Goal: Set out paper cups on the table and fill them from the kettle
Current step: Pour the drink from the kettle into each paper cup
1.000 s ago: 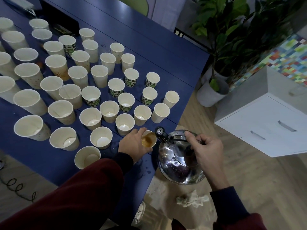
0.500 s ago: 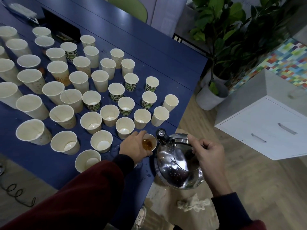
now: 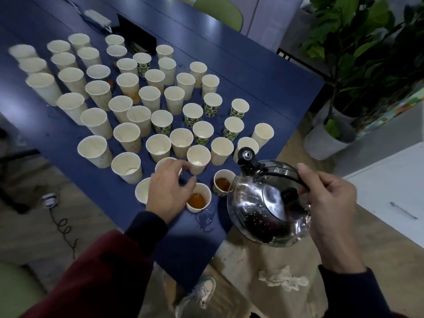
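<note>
While right hand holds kettle, spout faces cups.

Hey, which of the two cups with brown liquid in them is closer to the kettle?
The filled cup right beside the kettle, toward its spout. The other filled cup stands further from it, by the fingers of the left hand.

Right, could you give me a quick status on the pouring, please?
Left hand open, beside a filled cup. Right hand grips the kettle, next to another filled cup. Small spill on the table.
</note>
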